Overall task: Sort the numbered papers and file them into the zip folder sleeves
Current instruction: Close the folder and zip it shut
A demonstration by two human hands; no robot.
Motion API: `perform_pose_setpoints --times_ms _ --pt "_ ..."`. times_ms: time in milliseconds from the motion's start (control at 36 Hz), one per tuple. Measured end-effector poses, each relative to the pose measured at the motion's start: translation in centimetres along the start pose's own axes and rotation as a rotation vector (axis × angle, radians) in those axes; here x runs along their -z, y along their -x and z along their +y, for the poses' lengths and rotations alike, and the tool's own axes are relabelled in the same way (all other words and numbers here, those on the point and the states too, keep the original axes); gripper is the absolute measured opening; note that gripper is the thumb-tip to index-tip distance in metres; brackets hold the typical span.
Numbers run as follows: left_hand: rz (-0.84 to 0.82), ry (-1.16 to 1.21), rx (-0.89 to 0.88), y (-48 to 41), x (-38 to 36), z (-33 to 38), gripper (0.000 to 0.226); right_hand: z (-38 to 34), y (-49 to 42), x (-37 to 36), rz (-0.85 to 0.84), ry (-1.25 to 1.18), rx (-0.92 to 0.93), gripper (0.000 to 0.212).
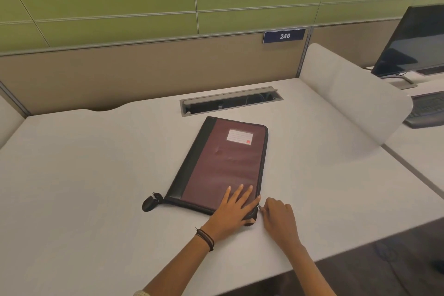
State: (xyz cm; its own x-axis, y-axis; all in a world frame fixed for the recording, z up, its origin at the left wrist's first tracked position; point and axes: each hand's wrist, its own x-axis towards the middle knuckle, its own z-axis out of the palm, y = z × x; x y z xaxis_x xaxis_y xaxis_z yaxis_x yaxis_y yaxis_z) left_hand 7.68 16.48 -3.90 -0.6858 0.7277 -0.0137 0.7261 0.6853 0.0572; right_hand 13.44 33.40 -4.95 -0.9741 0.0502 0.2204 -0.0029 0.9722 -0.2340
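Observation:
A maroon zip folder (223, 163) with a black spine and a white label lies closed on the white desk (84, 175), tilted slightly. Its black carry strap (151, 202) trails from the near left corner. My left hand (234, 211) rests flat on the folder's near right corner, fingers spread. My right hand (278, 218) sits just right of that corner and pinches the small zip puller (259, 206) at the folder's edge. No numbered papers are in view.
A cable tray slot (230, 101) is open in the desk behind the folder. A white divider panel (355, 101) stands on the right, with a monitor (413, 41) and keyboard (427, 110) beyond it. The desk's front edge runs near my right forearm.

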Motion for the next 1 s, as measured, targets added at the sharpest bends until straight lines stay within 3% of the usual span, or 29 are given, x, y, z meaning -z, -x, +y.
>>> perform_pose_setpoints --times_ms 167,417,694,833,1000 --pt "-0.025 -0.069 -0.033 0.9 0.0 -1.1 0.06 -0.8 -0.6 0.2 0.066 0.14 0.043 0.056" --pt "-0.073 -0.073 -0.056 1.9 0.4 -1.8 0.055 -1.5 -1.2 0.4 0.114 0.132 0.028 0.054" --pt "-0.089 -0.144 -0.098 3.8 0.9 -3.5 0.059 -2.7 -2.1 0.2 0.059 0.195 0.029 0.062" --pt "-0.055 -0.162 -0.107 4.4 0.5 -4.5 0.088 -3.2 -2.4 0.0 0.044 0.182 0.037 0.061" --pt "-0.035 -0.198 -0.081 5.4 0.4 -5.3 0.074 -3.6 -3.3 -0.2 0.024 0.177 0.046 0.059"
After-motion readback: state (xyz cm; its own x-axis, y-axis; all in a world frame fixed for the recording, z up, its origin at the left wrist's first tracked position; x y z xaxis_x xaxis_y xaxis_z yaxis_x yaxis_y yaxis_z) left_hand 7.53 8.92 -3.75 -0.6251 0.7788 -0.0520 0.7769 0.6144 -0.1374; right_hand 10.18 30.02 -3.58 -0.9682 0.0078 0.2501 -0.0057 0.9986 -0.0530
